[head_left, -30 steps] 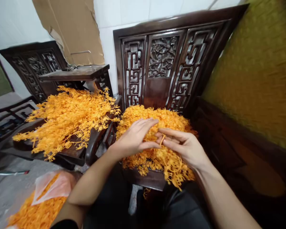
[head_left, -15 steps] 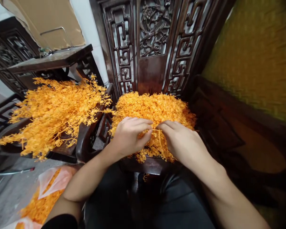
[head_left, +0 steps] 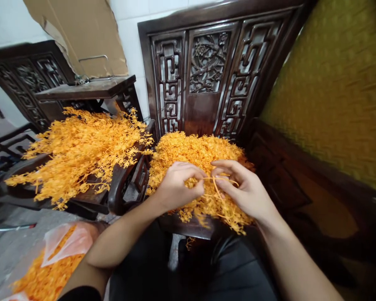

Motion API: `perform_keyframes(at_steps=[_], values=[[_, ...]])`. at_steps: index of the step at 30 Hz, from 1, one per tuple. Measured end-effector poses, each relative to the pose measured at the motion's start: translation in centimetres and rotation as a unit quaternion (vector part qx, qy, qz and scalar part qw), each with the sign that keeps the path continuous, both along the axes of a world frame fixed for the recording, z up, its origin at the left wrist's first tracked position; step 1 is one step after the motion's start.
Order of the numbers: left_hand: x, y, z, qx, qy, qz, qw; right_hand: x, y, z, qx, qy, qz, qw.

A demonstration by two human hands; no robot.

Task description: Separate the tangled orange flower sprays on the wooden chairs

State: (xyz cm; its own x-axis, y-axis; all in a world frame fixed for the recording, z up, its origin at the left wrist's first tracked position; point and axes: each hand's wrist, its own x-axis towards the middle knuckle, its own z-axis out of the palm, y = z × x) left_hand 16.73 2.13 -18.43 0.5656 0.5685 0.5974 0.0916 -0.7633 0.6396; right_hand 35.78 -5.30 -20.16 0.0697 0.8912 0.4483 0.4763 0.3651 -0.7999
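Observation:
My left hand point(head_left: 183, 184) is closed in a pinch, thumb against fingertips, on one end of a thin orange plastic stem point(head_left: 217, 190). The stem stretches across to my right hand point(head_left: 242, 188), whose curled fingers and thumb close around its other part, a curved end showing by the thumb. From between the hands, a branch hangs down with small flower-like sprigs. Both hands are over a heaped pile of orange artificial sprigs point(head_left: 197, 146) on a dark wooden chair seat in front of me. The pinching fingertips partly hide the stem.
More long orange sprays point(head_left: 81, 150) lie across a chair to the left. A clear plastic bag point(head_left: 62, 242) of orange pieces is on the floor below. The carved chair back point(head_left: 203, 113) rises behind the pile, and a yellow-green textured surface point(head_left: 335, 92) stands at right.
My right hand has moved slightly right and opened its curl, showing more of the stem. A branch now hangs lower at the pile's front. The view has tilted up.

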Motion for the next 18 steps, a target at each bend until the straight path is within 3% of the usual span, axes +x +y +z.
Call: perform_keyframes(at_steps=[3, 6, 8, 10, 12, 15, 17, 18], values=[[-0.2, -0.1, -0.2, -0.026, 0.02, 0.049, 0.998, 0.3, 0.0, -0.4, -0.031, -0.141, -0.008, 0.989], [-0.5, -0.1, -0.1, -0.079, 0.052, 0.068, 0.993, 0.2, -0.4, -0.1, -0.044, -0.373, -0.099, 0.922], [-0.8, 0.0, 0.0, -0.169, 0.074, 0.027, 0.983, 0.3, -0.8, 0.5, -0.024, -0.461, -0.184, 0.868], [-1.0, 0.1, 0.2, -0.295, 0.068, -0.054, 0.952, 0.6, -1.2, 1.2, 0.024, -0.487, -0.232, 0.841], [-1.1, 0.2, 0.5, -0.397, 0.027, -0.132, 0.908, 0.8, -1.3, 1.8, 0.054, -0.476, -0.24, 0.844], [-1.2, 0.3, 0.9, -0.483, -0.012, -0.198, 0.853, 1.1, -1.3, 2.2, 0.05, -0.421, -0.208, 0.881], [-1.5, 0.6, 1.1, -0.493, 0.008, -0.223, 0.841, 1.4, -1.2, 2.3, 0.059, -0.379, -0.156, 0.91], [-1.7, 0.8, 1.2, -0.471, 0.038, -0.228, 0.851, 1.7, -1.2, 2.4, 0.067, -0.356, -0.123, 0.924]])
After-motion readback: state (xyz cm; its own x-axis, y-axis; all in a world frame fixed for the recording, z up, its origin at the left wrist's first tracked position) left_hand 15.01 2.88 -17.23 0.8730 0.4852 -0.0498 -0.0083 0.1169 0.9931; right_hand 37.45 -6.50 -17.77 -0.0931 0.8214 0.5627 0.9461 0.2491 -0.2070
